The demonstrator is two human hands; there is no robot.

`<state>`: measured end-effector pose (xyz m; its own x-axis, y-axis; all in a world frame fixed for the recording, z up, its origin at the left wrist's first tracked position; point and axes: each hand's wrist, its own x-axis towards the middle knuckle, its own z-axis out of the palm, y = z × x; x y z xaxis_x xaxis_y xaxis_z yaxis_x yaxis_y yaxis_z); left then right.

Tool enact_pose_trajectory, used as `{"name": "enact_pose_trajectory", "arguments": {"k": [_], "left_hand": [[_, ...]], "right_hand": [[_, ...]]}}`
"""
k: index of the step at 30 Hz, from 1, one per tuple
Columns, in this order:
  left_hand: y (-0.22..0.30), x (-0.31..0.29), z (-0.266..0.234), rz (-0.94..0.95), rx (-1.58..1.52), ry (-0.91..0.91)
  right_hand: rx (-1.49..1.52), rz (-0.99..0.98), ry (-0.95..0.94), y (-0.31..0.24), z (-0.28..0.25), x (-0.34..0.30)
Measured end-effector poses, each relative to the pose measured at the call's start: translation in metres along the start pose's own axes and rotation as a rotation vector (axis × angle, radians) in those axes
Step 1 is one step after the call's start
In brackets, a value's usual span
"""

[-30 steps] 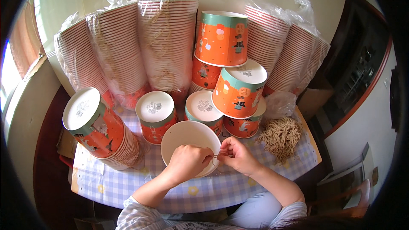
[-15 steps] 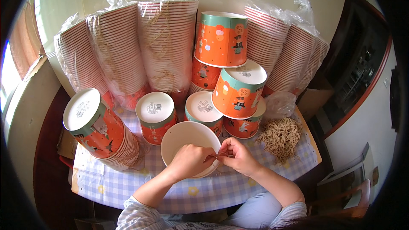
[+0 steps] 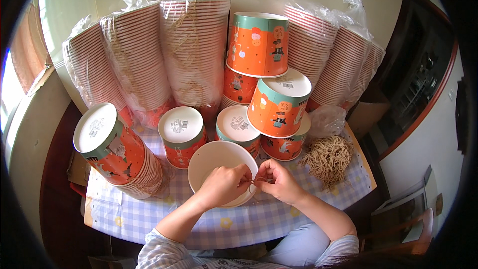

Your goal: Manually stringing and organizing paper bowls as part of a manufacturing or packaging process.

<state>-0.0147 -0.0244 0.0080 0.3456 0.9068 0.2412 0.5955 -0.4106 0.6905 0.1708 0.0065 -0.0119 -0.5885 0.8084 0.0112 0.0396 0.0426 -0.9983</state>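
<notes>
An open white paper bucket (image 3: 204, 162) stands mouth up at the front of the table, its inside facing me. My left hand (image 3: 224, 185) reaches across its mouth, thumb and fingers pinched together. Just beyond the right rim, my right hand (image 3: 280, 184) is also closed in a pinch. Between the fingertips of both hands runs a thin brown cord (image 3: 252, 182), with a small loop showing by the right fingers. Whether the cord passes through the bucket's wall is hidden by my fingers. A tangled pile of similar cords (image 3: 328, 162) lies to the right.
Orange-and-green buckets stand upside down behind, including one (image 3: 183, 137) and a stacked one (image 3: 280, 107). A leaning nested stack (image 3: 119, 154) is at left. Tall plastic-wrapped stacks (image 3: 195, 52) line the back. A crumpled clear bag (image 3: 327, 120) sits behind the cords on the checked tablecloth (image 3: 199, 229).
My fingers have shifted slightly at the rim, and a small loop of the cord now shows more clearly between them. Both hands keep their pinch; the other things stay put.
</notes>
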Motion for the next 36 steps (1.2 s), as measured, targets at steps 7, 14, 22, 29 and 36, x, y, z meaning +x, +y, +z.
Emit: {"name": "enact_pose_trajectory", "arguments": {"k": [7,14,22,29,36], "left_hand": [[-0.001,0.001,0.000,0.020,-0.004,-0.015],[-0.006,0.002,0.000,0.047,-0.077,-0.035],[-0.008,0.004,-0.004,0.108,-0.148,-0.090],[-0.010,0.004,-0.007,0.103,-0.260,-0.174],[-0.013,0.005,-0.008,0.053,-0.392,-0.234]], "right_hand": [[0.044,-0.007,0.000,-0.002,0.000,0.000],[0.029,-0.016,0.006,0.001,-0.002,0.000],[0.029,-0.038,0.006,0.001,-0.001,-0.001],[-0.173,-0.181,0.052,-0.008,-0.005,-0.005],[-0.722,-0.603,0.084,-0.022,-0.001,-0.008]]}}
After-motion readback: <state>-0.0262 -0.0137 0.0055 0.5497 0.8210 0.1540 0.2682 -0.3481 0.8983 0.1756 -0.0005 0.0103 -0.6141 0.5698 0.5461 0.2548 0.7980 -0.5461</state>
